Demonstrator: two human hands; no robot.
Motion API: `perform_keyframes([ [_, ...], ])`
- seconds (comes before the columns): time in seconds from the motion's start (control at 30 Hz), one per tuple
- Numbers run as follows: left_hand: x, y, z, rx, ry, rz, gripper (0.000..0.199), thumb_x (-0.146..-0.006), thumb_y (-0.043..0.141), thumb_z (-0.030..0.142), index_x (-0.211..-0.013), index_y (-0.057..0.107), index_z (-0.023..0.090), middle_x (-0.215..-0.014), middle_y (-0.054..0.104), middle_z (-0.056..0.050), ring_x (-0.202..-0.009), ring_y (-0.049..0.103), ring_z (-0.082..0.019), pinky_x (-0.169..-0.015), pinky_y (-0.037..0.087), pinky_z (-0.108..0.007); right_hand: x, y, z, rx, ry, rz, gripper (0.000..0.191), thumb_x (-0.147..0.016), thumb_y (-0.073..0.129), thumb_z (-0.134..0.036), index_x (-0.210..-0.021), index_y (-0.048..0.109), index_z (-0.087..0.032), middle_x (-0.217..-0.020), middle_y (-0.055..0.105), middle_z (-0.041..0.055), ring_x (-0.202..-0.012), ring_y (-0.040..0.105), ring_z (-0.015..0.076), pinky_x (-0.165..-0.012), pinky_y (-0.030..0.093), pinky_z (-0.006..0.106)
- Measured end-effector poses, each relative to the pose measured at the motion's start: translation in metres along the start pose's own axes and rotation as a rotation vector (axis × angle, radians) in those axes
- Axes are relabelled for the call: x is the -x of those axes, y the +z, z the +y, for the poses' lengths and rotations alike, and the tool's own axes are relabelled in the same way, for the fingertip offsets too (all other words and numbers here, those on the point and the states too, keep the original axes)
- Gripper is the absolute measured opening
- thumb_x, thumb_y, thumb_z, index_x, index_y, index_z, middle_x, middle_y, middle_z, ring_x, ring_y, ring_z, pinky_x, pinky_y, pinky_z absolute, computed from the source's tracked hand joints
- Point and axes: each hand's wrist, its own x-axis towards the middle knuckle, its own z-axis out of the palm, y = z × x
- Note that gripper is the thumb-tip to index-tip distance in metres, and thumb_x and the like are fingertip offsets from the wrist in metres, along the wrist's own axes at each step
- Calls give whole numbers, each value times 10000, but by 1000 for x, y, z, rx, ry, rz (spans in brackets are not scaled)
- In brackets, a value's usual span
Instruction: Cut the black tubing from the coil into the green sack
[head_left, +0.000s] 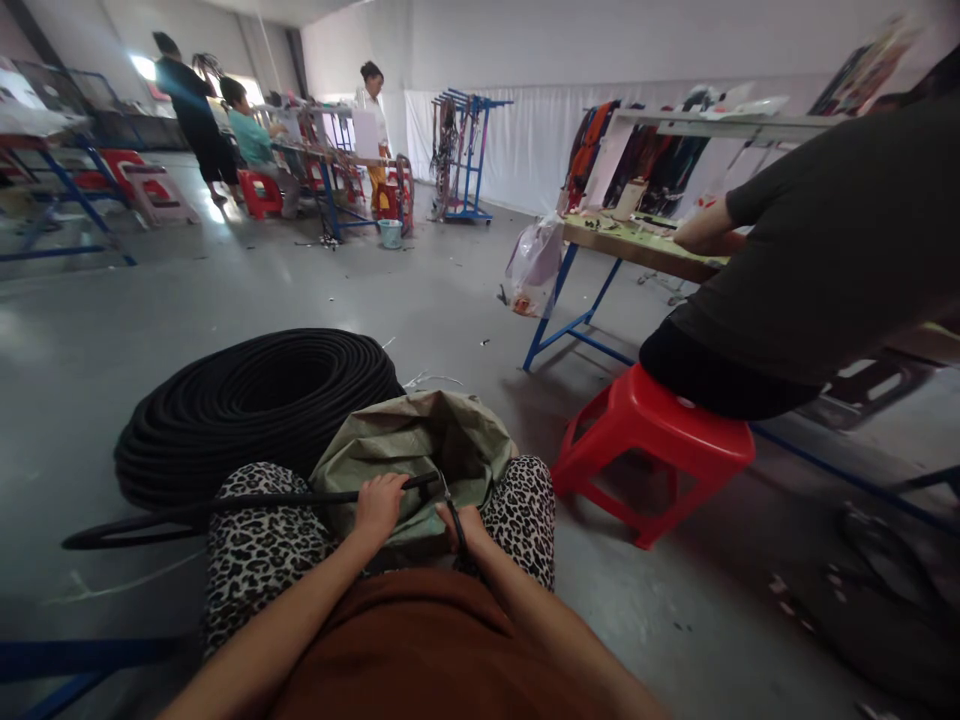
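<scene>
My left hand (380, 508) is wrapped round a black cord (300, 499), whose short end points right over an open green sack (352, 445) between my knees. The cord loops out past my left knee beside a big black coil (262, 400) on the floor. In my right hand (466, 526) is a pair of scissors (453, 512), its blades up at the cord's end above the sack's mouth. Whether the blades touch the cord is too small to tell.
On the right a person in a dark shirt (840, 230) sits on a red stool (667, 430) at a workbench (630, 240). A plastic bag (536, 265) hangs from the bench's corner. Several people and a blue rack (472, 160) are farther back.
</scene>
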Motion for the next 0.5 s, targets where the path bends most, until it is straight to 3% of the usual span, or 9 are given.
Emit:
perform_keyframes([
  [0.2,0,-1,0,75,-20,47,357,-873,454,202,-1174,643,237,-1201,679,-70,-1070,591,-225,-871,416,-358,9,-1,-11,-175,161,10,453,-896,518,-542,-657,530,-157,-482,469,-22,-355,453,107,-361,390,221],
  [0.5,-2,-1,-4,181,8,172,355,-896,416,262,-1168,639,218,-1207,679,-71,-1088,602,-228,-914,429,-370,19,-5,-5,-221,43,-112,438,-874,522,-575,-777,562,-150,-574,504,-16,-460,515,113,-446,410,204],
])
